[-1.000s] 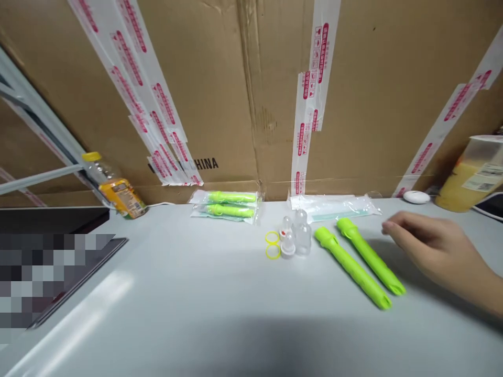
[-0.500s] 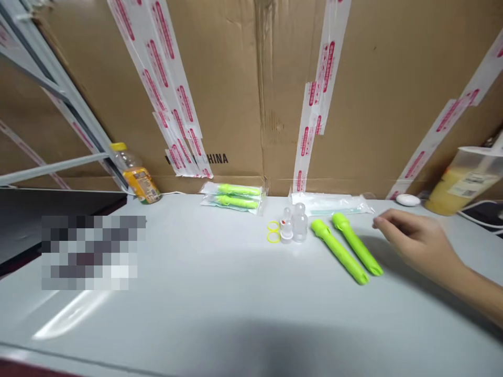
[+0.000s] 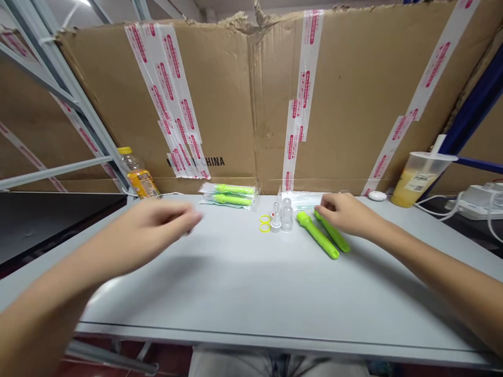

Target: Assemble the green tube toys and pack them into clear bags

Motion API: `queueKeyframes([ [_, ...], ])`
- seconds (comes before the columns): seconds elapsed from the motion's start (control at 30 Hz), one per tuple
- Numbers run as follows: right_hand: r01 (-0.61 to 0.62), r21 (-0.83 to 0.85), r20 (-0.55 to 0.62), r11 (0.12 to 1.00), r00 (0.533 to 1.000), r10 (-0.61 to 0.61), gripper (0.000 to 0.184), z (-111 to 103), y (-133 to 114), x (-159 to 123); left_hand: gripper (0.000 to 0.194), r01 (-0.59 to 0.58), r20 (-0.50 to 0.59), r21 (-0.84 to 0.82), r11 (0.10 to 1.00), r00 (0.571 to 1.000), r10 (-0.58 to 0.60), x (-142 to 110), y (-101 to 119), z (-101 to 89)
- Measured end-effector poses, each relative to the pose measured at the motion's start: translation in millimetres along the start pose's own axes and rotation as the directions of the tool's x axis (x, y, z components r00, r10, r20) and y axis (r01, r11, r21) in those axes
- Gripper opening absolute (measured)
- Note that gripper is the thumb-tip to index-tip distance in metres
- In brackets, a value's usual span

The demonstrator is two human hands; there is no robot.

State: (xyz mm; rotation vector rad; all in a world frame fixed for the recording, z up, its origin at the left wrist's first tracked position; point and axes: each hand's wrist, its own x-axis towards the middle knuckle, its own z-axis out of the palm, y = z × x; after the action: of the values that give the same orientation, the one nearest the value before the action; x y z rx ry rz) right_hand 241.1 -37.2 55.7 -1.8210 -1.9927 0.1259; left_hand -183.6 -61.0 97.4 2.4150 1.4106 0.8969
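Observation:
My right hand [image 3: 343, 212], its fingers curled together, is over the upper end of the right one of two bright green plastic tubes [image 3: 336, 236]. I cannot tell whether its fingertips touch that tube. The other green tube [image 3: 319, 236] lies alongside, just left of it. To their left stand small clear bulb-shaped pieces [image 3: 287, 215], a white-based clear piece [image 3: 275, 222] and two thin yellow rings [image 3: 265, 227]. My left hand [image 3: 157, 230] is in the air over the left part of the table, blurred, with its thumb pointing right and its finger grip unclear.
Bagged green tubes [image 3: 230, 195] and a clear packet [image 3: 306, 200] lie along the cardboard wall [image 3: 220, 104]. A yellow-capped juice bottle [image 3: 142, 180] stands back left. A lidded drink cup [image 3: 416, 180], a white oval object [image 3: 377, 196] and cables are at the right of the grey table [image 3: 251, 293].
My left hand has come into view from the left. My right hand has moved left, from beside the green tubes to over one's upper end. The view has tilted up and shifted.

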Motion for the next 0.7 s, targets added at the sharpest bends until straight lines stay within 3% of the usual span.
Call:
queueKeyframes([
  [0.03,-0.011,-0.009,0.009,1.000,1.000,0.011,0.025,1,-10,1,0.040,-0.067,0.053,0.058,0.996,0.997,0.064,35,27,13.0],
  [0.07,-0.025,-0.018,0.020,1.000,0.999,0.025,0.025,2,-18,1,0.040,-0.161,0.019,0.092,0.983,0.987,0.160,67,52,27.7],
  [0.17,-0.056,-0.044,0.020,0.997,0.998,0.057,0.024,9,-30,4,0.033,-0.456,-0.006,0.196,0.868,0.885,0.466,132,92,75.5],
  [0.23,-0.071,-0.050,-0.041,0.996,0.997,0.069,0.024,12,-29,6,0.030,-0.607,0.028,0.267,0.749,0.781,0.623,152,95,103.4],
  [0.33,-0.060,-0.023,-0.147,0.998,0.988,0.056,0.025,13,-18,7,0.031,-0.728,-0.025,0.347,0.591,0.623,0.782,161,83,132.2],
  [0.43,0.034,-0.008,-0.123,0.999,0.992,-0.034,0.029,13,0,8,0.030,-0.795,-0.126,0.401,0.455,0.444,0.887,160,71,146.3],
  [0.5,0.030,-0.014,-0.099,0.999,0.995,-0.031,0.031,13,11,8,0.028,-0.812,-0.162,0.421,0.405,0.372,0.914,156,63,149.5],
  [0.57,-0.010,-0.029,-0.089,1.000,0.996,0.008,0.030,14,19,8,0.026,-0.812,-0.184,0.412,0.414,0.371,0.910,148,53,149.0],
  [0.7,-0.099,-0.052,-0.046,0.994,0.994,0.096,0.029,19,26,9,0.023,-0.771,-0.187,0.352,0.530,0.497,0.847,124,31,144.4],
])
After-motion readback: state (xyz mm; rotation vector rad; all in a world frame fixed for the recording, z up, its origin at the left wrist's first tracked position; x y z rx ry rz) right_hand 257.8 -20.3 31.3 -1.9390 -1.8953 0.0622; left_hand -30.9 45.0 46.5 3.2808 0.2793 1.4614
